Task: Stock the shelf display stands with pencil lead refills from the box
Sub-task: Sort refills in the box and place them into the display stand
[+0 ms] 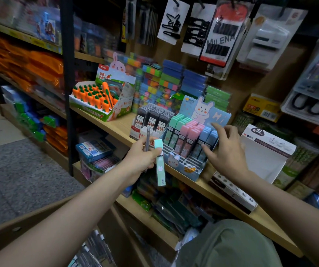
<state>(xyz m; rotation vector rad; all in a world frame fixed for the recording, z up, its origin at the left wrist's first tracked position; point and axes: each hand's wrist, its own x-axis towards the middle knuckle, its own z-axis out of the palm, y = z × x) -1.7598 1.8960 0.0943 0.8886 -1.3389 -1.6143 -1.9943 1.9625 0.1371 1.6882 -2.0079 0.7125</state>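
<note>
Mint lead refill [160, 162] and grey refill [147, 138] pinched in left hand [144, 156]; right hand [225, 151] fingers spread, empty, over bunny display stand [188, 168].

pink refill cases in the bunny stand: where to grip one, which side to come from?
Grip a pink refill case by its top cap, coming from above and the front. The cases stand upright, slightly tilted back, packed face to face in the bunny display stand, with green and blue rows close beside, so only the tops are exposed. Pinching the cap's narrow sides and lifting along the tilt looks best.
</note>
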